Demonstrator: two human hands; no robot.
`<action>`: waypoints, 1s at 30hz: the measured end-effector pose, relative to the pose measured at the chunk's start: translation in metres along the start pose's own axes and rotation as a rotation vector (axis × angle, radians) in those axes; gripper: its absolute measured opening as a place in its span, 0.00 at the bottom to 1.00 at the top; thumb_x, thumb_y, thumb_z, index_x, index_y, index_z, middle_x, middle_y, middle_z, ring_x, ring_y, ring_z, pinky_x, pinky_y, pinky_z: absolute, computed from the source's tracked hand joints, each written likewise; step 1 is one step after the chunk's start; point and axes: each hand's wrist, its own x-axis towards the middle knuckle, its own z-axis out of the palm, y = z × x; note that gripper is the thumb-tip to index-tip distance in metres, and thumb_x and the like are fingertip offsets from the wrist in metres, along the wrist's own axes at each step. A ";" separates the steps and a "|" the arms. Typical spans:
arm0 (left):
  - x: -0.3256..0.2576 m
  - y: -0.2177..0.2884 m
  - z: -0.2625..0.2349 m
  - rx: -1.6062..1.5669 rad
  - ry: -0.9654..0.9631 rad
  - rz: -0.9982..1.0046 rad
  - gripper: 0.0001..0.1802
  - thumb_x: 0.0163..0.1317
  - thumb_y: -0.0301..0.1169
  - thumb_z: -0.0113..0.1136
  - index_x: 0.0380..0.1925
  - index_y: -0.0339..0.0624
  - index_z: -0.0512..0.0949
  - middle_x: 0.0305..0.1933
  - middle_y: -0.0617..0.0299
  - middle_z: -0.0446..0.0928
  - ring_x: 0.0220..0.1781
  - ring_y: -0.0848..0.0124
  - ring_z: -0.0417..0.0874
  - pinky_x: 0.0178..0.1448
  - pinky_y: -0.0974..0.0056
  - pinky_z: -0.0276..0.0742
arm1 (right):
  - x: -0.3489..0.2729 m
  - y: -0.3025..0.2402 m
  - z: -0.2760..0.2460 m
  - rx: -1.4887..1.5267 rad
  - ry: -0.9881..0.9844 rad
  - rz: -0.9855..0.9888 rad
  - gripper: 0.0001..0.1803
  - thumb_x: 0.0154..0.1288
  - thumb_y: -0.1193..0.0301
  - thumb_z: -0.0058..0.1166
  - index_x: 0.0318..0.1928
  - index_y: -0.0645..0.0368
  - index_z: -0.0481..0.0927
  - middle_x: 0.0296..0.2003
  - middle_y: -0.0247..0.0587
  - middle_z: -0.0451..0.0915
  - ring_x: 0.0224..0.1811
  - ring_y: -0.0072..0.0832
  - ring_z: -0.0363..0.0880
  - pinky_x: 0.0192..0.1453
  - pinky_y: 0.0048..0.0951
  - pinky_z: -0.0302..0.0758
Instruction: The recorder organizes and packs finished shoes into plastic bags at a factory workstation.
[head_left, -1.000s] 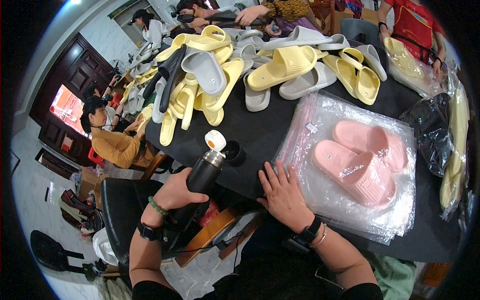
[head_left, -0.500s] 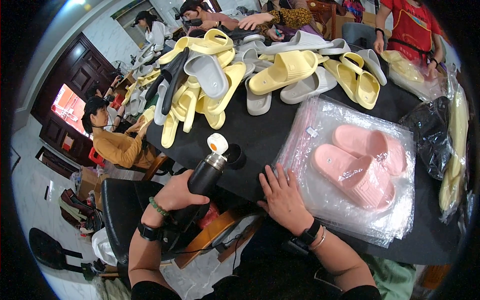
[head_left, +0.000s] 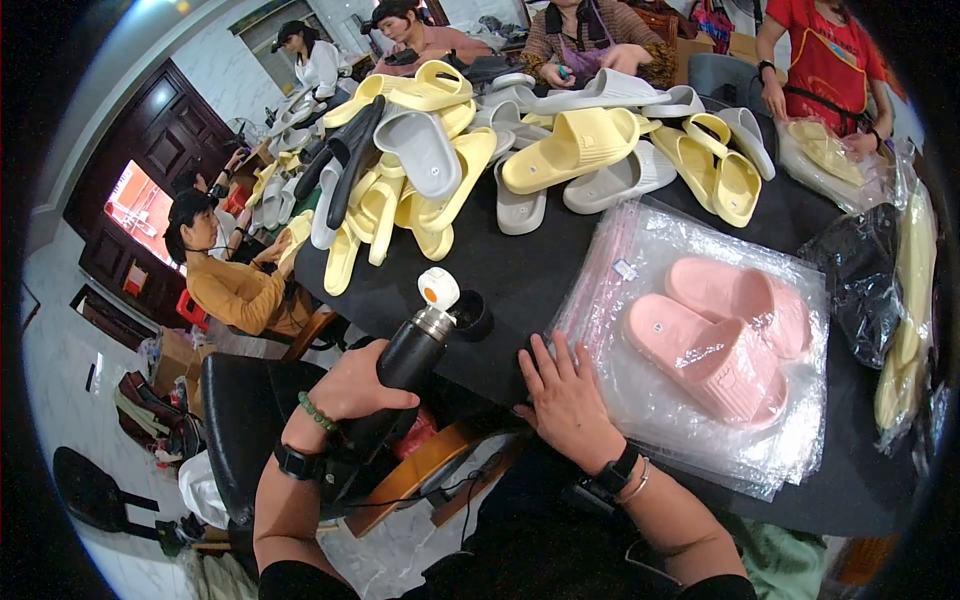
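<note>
My left hand [head_left: 350,385] is wrapped round a black thermos flask [head_left: 412,350] with a steel neck, held tilted at the table's near edge. Its white lid [head_left: 438,288] with an orange dot sits at the top. Close beside the neck stands a dark cup [head_left: 470,315]. My right hand [head_left: 568,400] lies flat on the black tabletop, fingers spread, at the left edge of a stack of clear plastic bags [head_left: 610,300]. On that stack rests a pair of pink slippers [head_left: 705,350], one partly over the other.
Yellow slippers [head_left: 570,150] and grey slippers [head_left: 415,150] are heaped along the far side. Bagged yellow slippers [head_left: 905,330] and black plastic [head_left: 855,280] lie at the right. A black chair [head_left: 270,430] stands at the lower left. Several people work around the table.
My hands and the flask have hardly moved. Across the table, a person in a patterned sleeve has drawn an outstretched hand back.
</note>
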 end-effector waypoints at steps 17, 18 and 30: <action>0.003 0.000 -0.001 0.066 -0.013 -0.018 0.46 0.40 0.54 0.74 0.53 0.30 0.74 0.46 0.41 0.81 0.47 0.52 0.84 0.52 0.57 0.78 | 0.000 0.000 -0.002 0.001 -0.016 -0.002 0.40 0.64 0.52 0.58 0.70 0.61 0.64 0.72 0.53 0.60 0.75 0.52 0.54 0.76 0.55 0.51; 0.003 0.000 -0.001 0.066 -0.013 -0.019 0.46 0.40 0.54 0.74 0.53 0.30 0.74 0.46 0.41 0.81 0.47 0.52 0.84 0.52 0.57 0.78 | 0.000 0.000 -0.002 0.001 -0.016 -0.003 0.41 0.64 0.51 0.58 0.70 0.61 0.64 0.72 0.53 0.60 0.75 0.52 0.54 0.76 0.55 0.51; 0.005 -0.001 0.002 0.088 -0.016 -0.003 0.46 0.40 0.56 0.73 0.53 0.31 0.74 0.46 0.41 0.81 0.47 0.51 0.84 0.52 0.57 0.78 | 0.000 0.000 0.000 -0.012 -0.005 -0.008 0.40 0.64 0.52 0.58 0.70 0.60 0.64 0.71 0.52 0.61 0.74 0.52 0.55 0.75 0.56 0.51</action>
